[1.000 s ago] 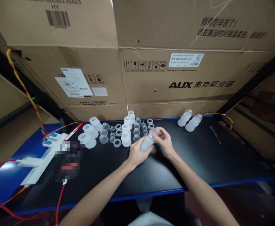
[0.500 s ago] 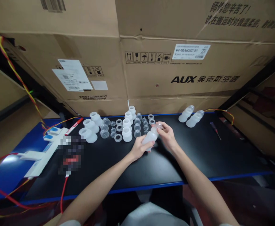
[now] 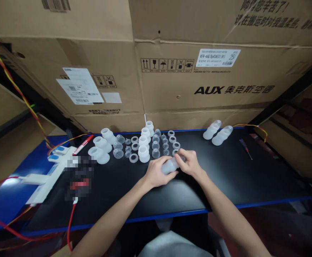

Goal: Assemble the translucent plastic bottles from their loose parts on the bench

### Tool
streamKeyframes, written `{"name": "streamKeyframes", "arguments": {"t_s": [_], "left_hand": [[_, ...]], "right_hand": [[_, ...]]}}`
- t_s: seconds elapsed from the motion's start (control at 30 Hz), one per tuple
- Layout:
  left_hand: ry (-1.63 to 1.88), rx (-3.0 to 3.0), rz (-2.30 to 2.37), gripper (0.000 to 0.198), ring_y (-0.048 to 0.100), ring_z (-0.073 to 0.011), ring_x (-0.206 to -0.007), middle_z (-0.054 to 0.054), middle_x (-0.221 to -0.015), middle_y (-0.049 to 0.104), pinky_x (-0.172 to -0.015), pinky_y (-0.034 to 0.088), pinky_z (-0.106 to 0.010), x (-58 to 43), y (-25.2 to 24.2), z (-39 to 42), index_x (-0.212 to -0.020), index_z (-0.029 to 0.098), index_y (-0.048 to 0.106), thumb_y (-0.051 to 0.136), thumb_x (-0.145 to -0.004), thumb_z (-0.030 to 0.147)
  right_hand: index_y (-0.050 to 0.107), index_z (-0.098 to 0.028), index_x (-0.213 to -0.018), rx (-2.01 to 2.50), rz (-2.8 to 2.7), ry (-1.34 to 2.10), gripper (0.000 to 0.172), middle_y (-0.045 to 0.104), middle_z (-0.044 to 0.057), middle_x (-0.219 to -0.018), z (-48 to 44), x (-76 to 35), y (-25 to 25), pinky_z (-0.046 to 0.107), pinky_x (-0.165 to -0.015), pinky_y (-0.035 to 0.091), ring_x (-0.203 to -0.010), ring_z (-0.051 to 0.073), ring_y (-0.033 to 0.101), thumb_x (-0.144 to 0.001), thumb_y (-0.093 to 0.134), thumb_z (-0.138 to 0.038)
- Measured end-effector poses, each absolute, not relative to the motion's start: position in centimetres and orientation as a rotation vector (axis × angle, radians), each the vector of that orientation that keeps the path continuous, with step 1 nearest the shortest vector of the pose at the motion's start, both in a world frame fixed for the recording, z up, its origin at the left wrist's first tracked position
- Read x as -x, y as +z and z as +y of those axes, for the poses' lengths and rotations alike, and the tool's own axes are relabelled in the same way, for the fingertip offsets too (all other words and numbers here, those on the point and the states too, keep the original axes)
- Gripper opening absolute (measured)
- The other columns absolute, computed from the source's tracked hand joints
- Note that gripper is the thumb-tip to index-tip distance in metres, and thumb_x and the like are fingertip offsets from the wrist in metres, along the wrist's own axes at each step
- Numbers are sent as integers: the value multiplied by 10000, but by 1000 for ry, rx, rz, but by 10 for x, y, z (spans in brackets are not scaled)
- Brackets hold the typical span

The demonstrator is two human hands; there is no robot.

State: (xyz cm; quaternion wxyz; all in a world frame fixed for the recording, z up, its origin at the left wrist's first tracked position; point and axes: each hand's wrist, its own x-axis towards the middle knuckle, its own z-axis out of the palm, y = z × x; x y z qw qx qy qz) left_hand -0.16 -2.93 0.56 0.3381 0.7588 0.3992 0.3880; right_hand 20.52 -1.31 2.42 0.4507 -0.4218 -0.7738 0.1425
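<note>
My left hand (image 3: 156, 173) is wrapped round the body of a translucent white plastic bottle (image 3: 171, 165) lying almost level over the black table (image 3: 225, 178). My right hand (image 3: 189, 163) pinches the bottle's neck end, fingers closed over its cap. Just beyond the hands lie rows of loose parts: white bottle bodies (image 3: 144, 153), clear domed caps (image 3: 156, 153) and white rings (image 3: 133, 158). Three wider white cups (image 3: 99, 155) stand to the left.
Two assembled bottles (image 3: 216, 132) lie at the back right, with a small screwdriver (image 3: 245, 147) beside them. White devices (image 3: 55, 157), a red pen (image 3: 83, 144) and red and yellow wires (image 3: 0, 217) occupy the left. Large cardboard boxes (image 3: 198, 78) wall the back.
Both hands have lowered the bottle from a tilted, raised pose to nearly level close to the table. The right hand has closed more tightly over the neck end.
</note>
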Motion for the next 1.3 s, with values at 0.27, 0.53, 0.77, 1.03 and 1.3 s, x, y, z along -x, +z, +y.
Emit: {"name": "streamKeyframes", "arguments": {"t_s": [0.27, 0.53, 0.77, 1.03, 1.3], "left_hand": [[356, -1176, 694, 368, 608, -146, -509, -51, -672, 681, -520, 497, -258, 7, 25, -29, -785, 119, 689, 863, -711, 435], [1013, -1839, 1230, 244, 643, -163, -755, -29, -862, 734, -714, 495, -268, -10, 14, -43, -939, 183, 758, 801, -794, 375], [1104, -1873, 1002, 501, 673, -197, -833, -77, -993, 741, -808, 519, -310, 6, -2, -34, -1238, 152, 704, 595, -981, 568], [1248, -1905, 969, 403, 697, -208, -869, -98, -1019, 749, -806, 543, -310, 7, -6, -30, -1166, 143, 709, 599, -1013, 499], [1250, -2154, 1161, 380, 798, -244, -882, -89, -1079, 824, -845, 651, -354, 3, -7, -32, -1190, 201, 804, 779, -867, 398]], "right_hand": [[492, -219, -695, 894, -1919, 332, 319, 431, -47, -530, -33, -178, 16, 275, -494, 285, -436, 93, 383, -1010, 535, -248], [459, -228, -637, 1280, -1235, 312, 375, 440, -23, -596, 2, -244, 39, 274, -534, 302, -539, 130, 403, -983, 523, -356], [678, -191, -1155, 1770, -1223, 210, 509, 719, 68, -836, 41, -293, 12, 375, -760, 483, -767, 264, 649, -890, 696, -625], [621, -187, -1335, 1508, -1673, 60, 502, 684, 201, -1397, 32, -255, 0, 560, -1131, 424, -1330, 386, 572, -962, 645, -522], [442, -229, -684, 1145, -2090, 453, 490, 506, -32, -577, -19, -204, 27, 295, -598, 314, -525, 130, 433, -1018, 613, -544]]}}
